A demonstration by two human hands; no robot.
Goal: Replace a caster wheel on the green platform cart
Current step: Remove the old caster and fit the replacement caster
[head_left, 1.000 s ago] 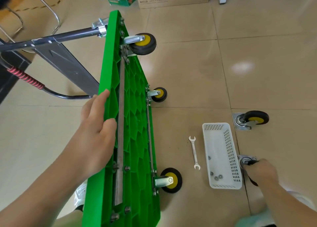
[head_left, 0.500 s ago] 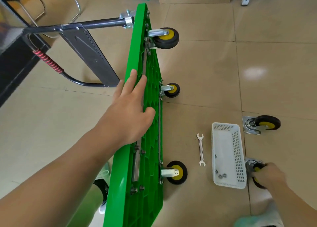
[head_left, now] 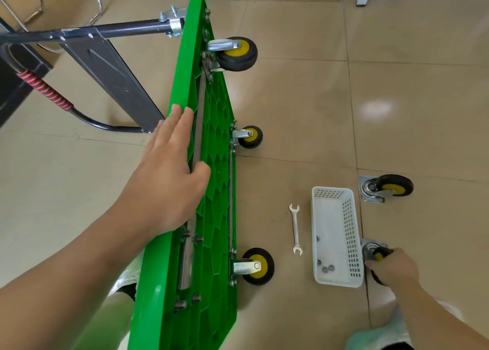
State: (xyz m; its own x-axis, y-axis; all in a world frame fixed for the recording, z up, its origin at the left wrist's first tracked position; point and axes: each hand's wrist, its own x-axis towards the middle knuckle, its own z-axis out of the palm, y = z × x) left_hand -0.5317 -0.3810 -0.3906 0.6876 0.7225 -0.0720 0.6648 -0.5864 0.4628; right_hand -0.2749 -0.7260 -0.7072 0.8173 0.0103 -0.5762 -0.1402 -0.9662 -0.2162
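The left grip (head_left: 169,175) lies wide and flat, fingers straight along the upper rim of the green platform cart (head_left: 211,164), thumb pressed on its honeycomb-ribbed plastic underside. The cart stands on its long edge down the middle of the frame, on the glossy beige tiled floor (head_left: 304,106). The right grip (head_left: 394,267), at the lower right, is curled tight round a loose caster wheel (head_left: 377,254) with a black rubber tyre, yellow hub and steel swivel, touching the floor just beside a white perforated plastic basket (head_left: 352,233). Small steel nuts (head_left: 326,269) lie in the basket's near end. A flat open-ended wrench (head_left: 295,229) lies left of the basket. A second caster wheel (head_left: 391,188) rests on its square steel plate beyond the basket. The cart's black tubular handle (head_left: 105,31) reaches to the upper left.
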